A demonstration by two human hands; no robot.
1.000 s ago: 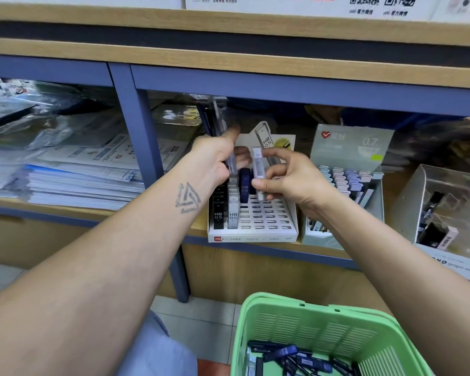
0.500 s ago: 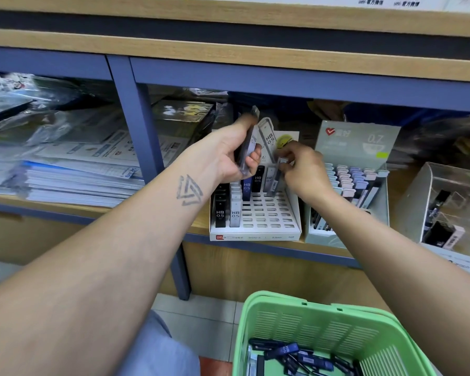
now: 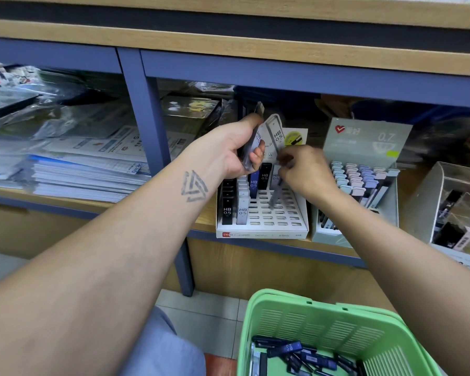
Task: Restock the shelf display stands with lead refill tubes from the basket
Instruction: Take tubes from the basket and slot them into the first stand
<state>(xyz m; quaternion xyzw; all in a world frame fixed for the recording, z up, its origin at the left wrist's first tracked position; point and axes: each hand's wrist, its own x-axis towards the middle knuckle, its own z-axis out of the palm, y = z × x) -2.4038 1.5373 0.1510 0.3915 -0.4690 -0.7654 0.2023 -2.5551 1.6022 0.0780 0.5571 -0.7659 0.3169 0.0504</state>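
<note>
Several light, hard, slippery tubes (image 3: 251, 147) sit gripped mid-frame in the left hand (image 3: 235, 150); the right hand (image 3: 303, 172) seems to pinch one tube (image 3: 276, 194) by its sides.

a wooden shelving unit (image 3: 228, 47) with blue metal framing fills the view, a blue upright post (image 3: 158, 147) dividing two bays. the left bay holds stacked paper packs (image 3: 73, 169) in plastic wrap. below the shelf runs a light wood panel (image 3: 269, 272). pale floor tiles (image 3: 209, 316) show at the bottom. the light is even and indoor.
</note>
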